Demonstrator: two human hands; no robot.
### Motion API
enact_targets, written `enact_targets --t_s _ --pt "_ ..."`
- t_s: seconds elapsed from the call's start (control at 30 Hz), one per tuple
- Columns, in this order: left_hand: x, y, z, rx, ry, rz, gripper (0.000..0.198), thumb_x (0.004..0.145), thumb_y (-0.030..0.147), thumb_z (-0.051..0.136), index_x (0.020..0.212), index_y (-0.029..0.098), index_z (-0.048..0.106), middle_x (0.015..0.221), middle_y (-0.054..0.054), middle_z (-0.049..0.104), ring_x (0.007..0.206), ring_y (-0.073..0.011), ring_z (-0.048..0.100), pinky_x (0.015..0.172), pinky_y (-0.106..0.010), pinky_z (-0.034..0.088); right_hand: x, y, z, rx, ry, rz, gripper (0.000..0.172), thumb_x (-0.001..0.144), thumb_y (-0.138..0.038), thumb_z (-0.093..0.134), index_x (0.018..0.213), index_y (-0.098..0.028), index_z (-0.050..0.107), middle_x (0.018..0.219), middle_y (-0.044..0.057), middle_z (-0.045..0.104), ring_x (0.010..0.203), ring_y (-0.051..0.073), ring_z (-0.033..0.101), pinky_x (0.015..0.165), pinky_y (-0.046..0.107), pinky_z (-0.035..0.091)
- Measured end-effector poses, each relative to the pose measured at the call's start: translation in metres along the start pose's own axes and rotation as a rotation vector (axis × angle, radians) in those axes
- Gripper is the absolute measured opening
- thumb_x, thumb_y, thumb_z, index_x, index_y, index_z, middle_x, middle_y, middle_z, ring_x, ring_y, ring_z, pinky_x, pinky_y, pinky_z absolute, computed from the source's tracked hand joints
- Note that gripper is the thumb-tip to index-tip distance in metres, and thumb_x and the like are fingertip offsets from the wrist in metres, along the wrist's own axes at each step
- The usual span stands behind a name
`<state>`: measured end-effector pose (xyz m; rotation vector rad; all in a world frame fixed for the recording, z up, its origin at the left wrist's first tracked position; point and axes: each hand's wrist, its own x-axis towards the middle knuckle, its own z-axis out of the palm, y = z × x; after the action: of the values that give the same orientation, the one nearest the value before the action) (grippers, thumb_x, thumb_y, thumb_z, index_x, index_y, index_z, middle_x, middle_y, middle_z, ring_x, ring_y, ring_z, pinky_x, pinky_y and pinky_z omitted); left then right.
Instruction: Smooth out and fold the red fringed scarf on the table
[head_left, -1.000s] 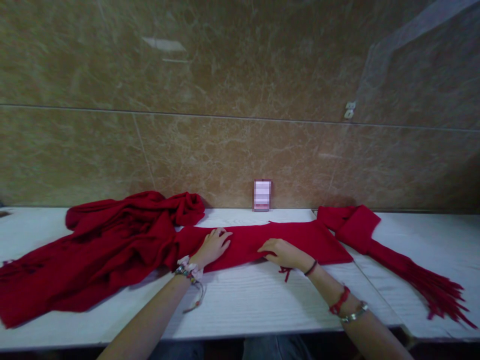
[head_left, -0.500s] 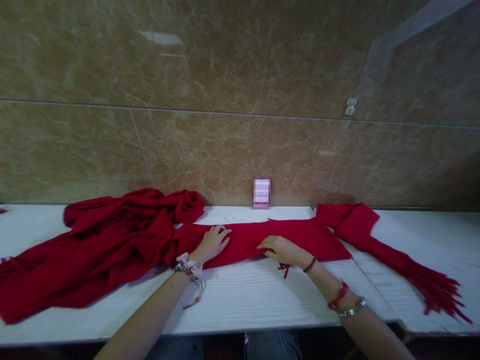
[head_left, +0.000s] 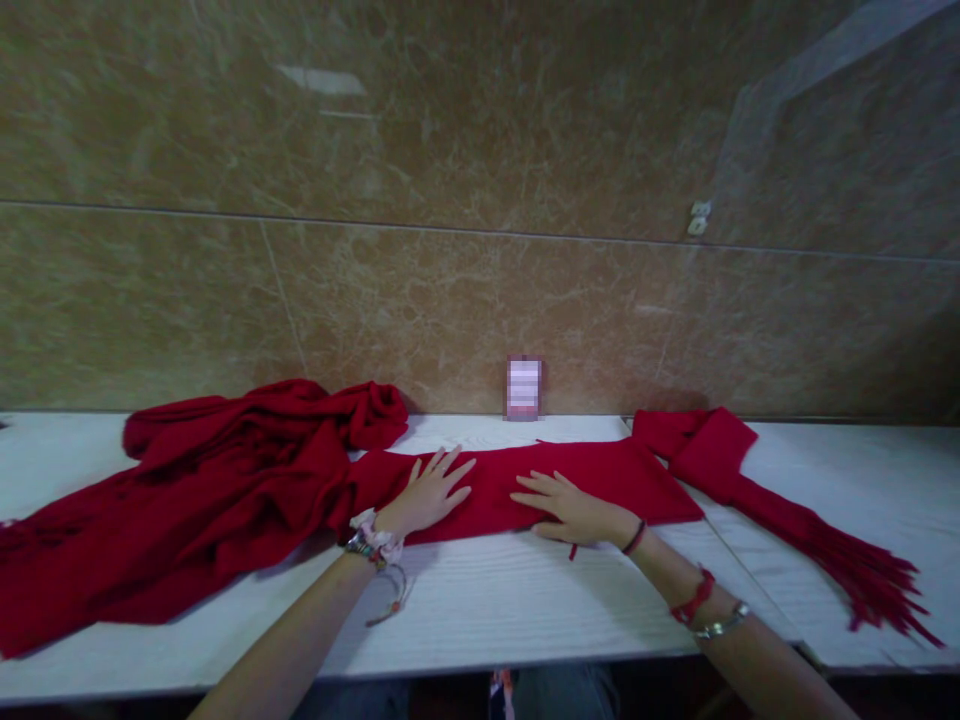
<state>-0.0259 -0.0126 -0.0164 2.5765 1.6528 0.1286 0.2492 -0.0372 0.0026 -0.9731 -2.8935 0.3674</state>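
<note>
A red scarf lies across the white table, its middle part flattened into a band. On the left the cloth is bunched in a loose heap; at the right a folded length ends in fringe. My left hand rests on the band near the heap, fingers spread. Flat on the band to its right is my right hand, fingers apart, its thumb by the front edge. Neither hand grips the cloth.
A small blurred card or box stands at the back of the white table, against the brown marble wall. A socket is on the wall. A seam crosses the table at the right.
My right hand has let go of the band's front edge and opened flat on the cloth. The fingers of my left hand have spread wider.
</note>
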Motion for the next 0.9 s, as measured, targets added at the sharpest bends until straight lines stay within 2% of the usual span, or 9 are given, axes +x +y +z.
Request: enact_targets --t_s 0.07,0.13,0.23,0.3,0.33,0.5,0.57,0.73,0.9 --pt "-0.001 0.002 0.001 -0.001 -0.064 -0.011 0.057 0.081 0.060 0.025 0.133 0.036 0.021 0.144 -0.005 0.011 0.128 -0.0360 0.006 0.095 -0.061 0.011 -0.002 -0.004 -0.005 0.006 -0.096 0.012 0.057 0.083 -0.051 0.036 0.134 -0.028 0.025 0.142 0.007 0.020 0.129 0.028 0.011 0.099 0.058 0.007" --pt "-0.002 0.003 0.001 -0.001 -0.116 -0.024 0.064 0.077 0.066 0.024 0.133 0.036 0.020 0.144 -0.006 0.010 0.128 -0.0379 0.004 0.095 -0.061 0.010 0.000 -0.007 -0.012 0.019 -0.160 0.026 0.055 0.084 -0.054 0.027 0.133 -0.028 0.026 0.141 0.007 0.022 0.129 0.027 0.012 0.099 0.057 0.007" --pt "-0.005 0.006 -0.001 -0.004 -0.092 0.012 0.065 0.077 0.067 0.021 0.134 0.035 0.018 0.144 -0.006 0.010 0.129 -0.0353 0.003 0.096 -0.060 0.008 0.008 -0.007 -0.017 -0.007 -0.010 0.149 0.052 0.087 -0.050 0.018 0.134 -0.028 0.025 0.142 0.005 0.021 0.130 0.024 0.012 0.100 0.054 0.010" --pt "-0.008 0.008 -0.002 -0.001 -0.033 0.056 0.064 0.078 0.066 0.021 0.134 0.035 0.017 0.144 -0.006 0.009 0.129 -0.0332 0.002 0.097 -0.059 0.008 0.016 -0.007 -0.013 -0.067 0.130 0.257 0.056 0.086 -0.052 0.021 0.135 -0.026 0.022 0.143 0.006 0.018 0.130 0.026 0.009 0.099 0.055 0.012" --pt "-0.009 0.010 -0.002 0.000 -0.014 0.070 0.064 0.078 0.066 0.021 0.134 0.036 0.017 0.144 -0.005 0.009 0.129 -0.0330 0.003 0.097 -0.059 0.008 0.020 -0.006 -0.008 -0.095 0.154 0.293 0.058 0.085 -0.054 0.023 0.135 -0.025 0.022 0.142 0.006 0.018 0.130 0.028 0.009 0.098 0.056 0.012" --pt "-0.012 0.010 0.004 0.020 -0.032 0.073 0.065 0.076 0.068 0.023 0.133 0.036 0.021 0.143 -0.005 0.015 0.128 -0.0349 0.008 0.097 -0.058 0.012 0.021 0.001 0.013 -0.156 0.085 0.303 0.063 0.081 -0.059 0.025 0.133 -0.024 0.028 0.140 0.007 0.025 0.128 0.029 0.014 0.099 0.055 0.012" --pt "-0.012 0.008 0.005 0.032 -0.019 0.090 0.063 0.078 0.066 0.023 0.133 0.036 0.021 0.143 -0.004 0.015 0.129 -0.0334 0.009 0.098 -0.056 0.012 0.014 0.008 0.013 -0.148 0.085 0.326 0.062 0.082 -0.059 0.024 0.133 -0.024 0.028 0.141 0.006 0.024 0.129 0.027 0.014 0.100 0.053 0.012" --pt "-0.013 0.005 0.006 0.040 -0.002 0.103 0.061 0.079 0.064 0.024 0.133 0.034 0.023 0.142 -0.004 0.019 0.129 -0.0324 0.011 0.098 -0.056 0.013 -0.004 0.031 0.005 -0.112 0.105 0.512 0.057 0.084 -0.053 0.025 0.134 -0.026 0.025 0.142 0.003 0.018 0.129 0.027 0.013 0.099 0.053 0.014" --pt "-0.014 0.006 0.004 0.049 0.048 0.125 0.057 0.082 0.059 0.027 0.132 0.033 0.026 0.142 -0.004 0.019 0.129 -0.0308 0.013 0.099 -0.054 0.015 -0.007 0.040 0.007 -0.116 0.146 0.529 0.055 0.085 -0.050 0.026 0.133 -0.024 0.027 0.142 0.004 0.021 0.129 0.024 0.015 0.099 0.051 0.016"
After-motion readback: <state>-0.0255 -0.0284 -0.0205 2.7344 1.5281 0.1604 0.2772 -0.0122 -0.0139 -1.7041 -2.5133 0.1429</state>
